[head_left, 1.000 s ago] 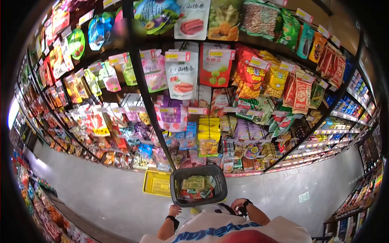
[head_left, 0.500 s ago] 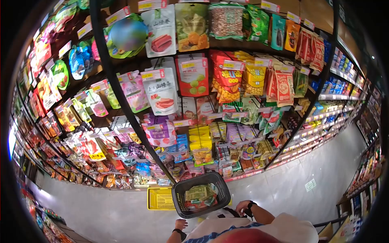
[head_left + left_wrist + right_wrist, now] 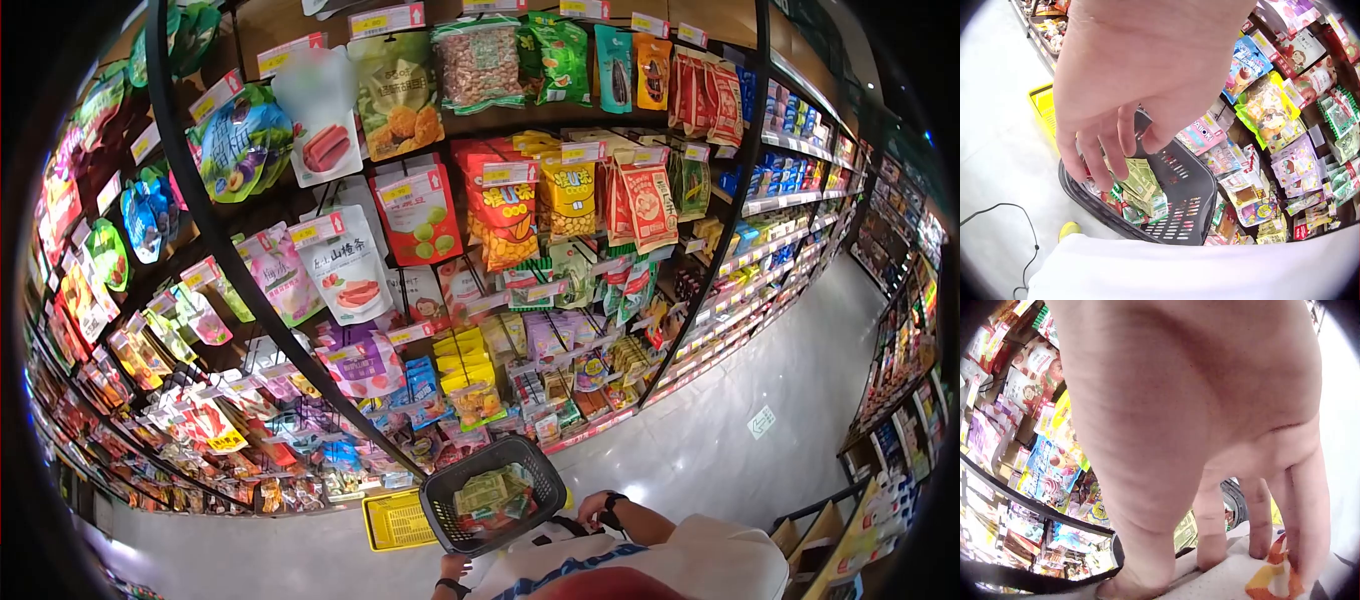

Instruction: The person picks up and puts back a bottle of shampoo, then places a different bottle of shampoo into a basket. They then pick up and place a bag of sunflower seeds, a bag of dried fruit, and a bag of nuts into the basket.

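A black shopping basket point(image 3: 440, 510) with slotted walls is just in front of the person. Inside it lie several snack packets point(image 3: 494, 492), green and red ones among them. My left hand point(image 3: 455, 567) hangs near the basket's near left corner. In the left wrist view its fingers point(image 3: 1091, 150) droop loosely, overlapping the basket rim, with nothing held. My right hand point(image 3: 598, 507) is at the front of the white shirt point(image 3: 690, 550), right of the basket. The right wrist view shows its fingers point(image 3: 1260, 519) pointing down, tips at the printed cloth, thumb beside a black band point(image 3: 1035, 581).
A yellow basket point(image 3: 395, 522) stands on the floor behind and left of the black one. Shelves of hanging snack pouches point(image 3: 350, 270) rise ahead, with a dark upright post point(image 3: 255, 290). Grey floor point(image 3: 690, 440) runs along the aisle to the right; another shelf point(image 3: 900, 400) borders it.
The head view has turned, so the shelves swing left and tilt, and the baskets sit lower in the picture. Both hands stay close to the basket and shirt.
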The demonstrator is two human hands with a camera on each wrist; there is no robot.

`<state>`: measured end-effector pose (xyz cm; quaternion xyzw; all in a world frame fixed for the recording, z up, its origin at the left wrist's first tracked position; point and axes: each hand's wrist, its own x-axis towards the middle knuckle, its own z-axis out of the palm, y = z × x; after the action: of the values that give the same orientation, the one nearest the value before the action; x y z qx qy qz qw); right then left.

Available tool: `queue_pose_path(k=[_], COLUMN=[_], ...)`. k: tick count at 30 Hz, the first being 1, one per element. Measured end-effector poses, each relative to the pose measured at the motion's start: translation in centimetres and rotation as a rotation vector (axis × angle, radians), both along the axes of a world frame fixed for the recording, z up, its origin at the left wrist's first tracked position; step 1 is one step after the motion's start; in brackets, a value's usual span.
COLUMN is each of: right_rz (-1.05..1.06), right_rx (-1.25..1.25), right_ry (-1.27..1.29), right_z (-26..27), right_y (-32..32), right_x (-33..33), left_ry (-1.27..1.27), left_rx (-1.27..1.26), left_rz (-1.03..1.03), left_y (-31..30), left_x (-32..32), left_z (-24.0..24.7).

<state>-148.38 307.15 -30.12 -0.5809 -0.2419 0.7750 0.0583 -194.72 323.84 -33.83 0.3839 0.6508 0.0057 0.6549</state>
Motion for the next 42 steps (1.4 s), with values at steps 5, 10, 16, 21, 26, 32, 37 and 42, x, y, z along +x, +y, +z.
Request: queue_pose_path(k=[5, 10, 16, 21, 26, 32, 37, 42], right_rz=[-0.016, -0.050, -0.067, -0.111, -0.150, -0.144, -0.071, -0.062], right_rx=[0.025, 0.058, 0.069, 0.108, 0.101, 0.078, 0.152, 0.134], right_ry=[-0.051, -0.062, -0.050, -0.089, -0.015, 0.028, -0.163, -0.193], right_z=[0.0, 0.9, 1.1, 3.5, 1.6, -0.3, 0.0, 3.2], right_y=[-0.4, -0.7, -0.7, -1.4, -2.1, -2.5, -2.2, -1.1], right_x=[-0.2, -0.5, -0.8, -1.6, -1.1, 0.1, -0.1, -0.8], left_ry=[0.001, 0.024, 0.050, 0.120, 0.075, 0.037, -0.140, -0.045], left_rx=[0.040, 0.050, 0.021, 0.042, 0.055, 0.044, 0.188, 0.186], left_rz=[-0.054, -0.086, -0.087, -0.350, -0.351, -0.292, -0.182, -0.148], left_y=[0.1, -0.3, -1.9, -2.0, -1.8, -1.2, -1.0, -1.2], left_x=[0.6, 0.9, 1.5, 1.4, 1.6, 2.5, 1.9, 2.5], left_z=[1.4, 1.0, 2.4, 1.8, 1.2, -1.1, -3.0, -1.0])
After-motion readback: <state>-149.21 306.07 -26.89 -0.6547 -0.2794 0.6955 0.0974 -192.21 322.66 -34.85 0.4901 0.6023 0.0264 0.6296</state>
